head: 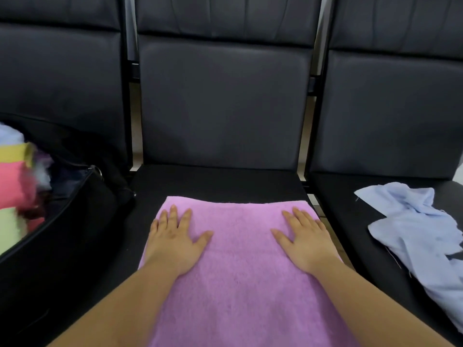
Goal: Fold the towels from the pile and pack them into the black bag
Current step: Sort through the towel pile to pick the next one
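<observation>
a row of three black padded chairs fills the view. the middle chair has a matte cushioned backrest; its neighbours, the left chair and the right chair, stand just beside it. pale floor shows through the gaps between their dark metal frames.

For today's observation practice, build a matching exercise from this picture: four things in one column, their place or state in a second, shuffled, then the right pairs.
Column one:
1. pink towel
2. blue cloth
3. black bag
4. left hand

Column two:
A. crumpled on the right-hand seat
B. open on the left-hand seat, with coloured towels inside
C. spread flat on the middle seat
D. palm down, pressing near the towel's left edge

Pairs: 1-C, 2-A, 3-B, 4-D
</observation>
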### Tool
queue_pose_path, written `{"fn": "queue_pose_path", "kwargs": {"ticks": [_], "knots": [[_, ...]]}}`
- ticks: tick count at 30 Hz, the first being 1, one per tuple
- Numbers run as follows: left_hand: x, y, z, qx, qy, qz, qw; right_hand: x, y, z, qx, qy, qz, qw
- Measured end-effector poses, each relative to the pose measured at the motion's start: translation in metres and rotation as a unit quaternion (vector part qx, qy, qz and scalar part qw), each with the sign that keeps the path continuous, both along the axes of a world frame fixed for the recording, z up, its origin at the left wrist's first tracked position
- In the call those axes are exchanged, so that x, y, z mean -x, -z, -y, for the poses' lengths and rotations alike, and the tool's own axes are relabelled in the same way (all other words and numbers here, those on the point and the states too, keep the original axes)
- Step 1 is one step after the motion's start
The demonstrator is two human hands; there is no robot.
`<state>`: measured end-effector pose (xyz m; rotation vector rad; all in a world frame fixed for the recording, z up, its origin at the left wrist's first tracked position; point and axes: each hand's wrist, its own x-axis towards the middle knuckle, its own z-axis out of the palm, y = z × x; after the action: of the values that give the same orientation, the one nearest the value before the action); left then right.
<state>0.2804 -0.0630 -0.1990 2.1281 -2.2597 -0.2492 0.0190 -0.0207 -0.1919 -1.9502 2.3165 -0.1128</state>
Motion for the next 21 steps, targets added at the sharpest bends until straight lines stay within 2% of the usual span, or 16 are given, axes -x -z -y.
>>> {"fn": "queue_pose_path", "kwargs": {"ticks": [7,14,16,18,19,21], "knots": [[0.008,0.002,0.063,0.029,-0.015,-0.017,0.999,0.005,0.000,0.059,0.021,-0.005,-0.005,1.000],[0.020,0.008,0.120,0.078,-0.022,-0.028,0.996,0.017,0.008,0.114,0.103,-0.006,0.009,0.995],[0.025,0.008,0.129,0.128,-0.032,-0.057,0.990,0.018,0.011,0.127,0.162,0.015,0.012,0.987],[0.028,0.008,0.131,0.245,-0.041,-0.110,0.962,0.018,0.013,0.132,0.265,0.043,-0.024,0.963],[0.029,0.006,0.130,0.276,-0.045,-0.133,0.951,0.018,0.012,0.132,0.270,0.066,-0.028,0.960],[0.030,0.004,0.130,0.244,-0.060,-0.145,0.957,0.018,0.009,0.132,0.210,0.111,0.003,0.971]]}}
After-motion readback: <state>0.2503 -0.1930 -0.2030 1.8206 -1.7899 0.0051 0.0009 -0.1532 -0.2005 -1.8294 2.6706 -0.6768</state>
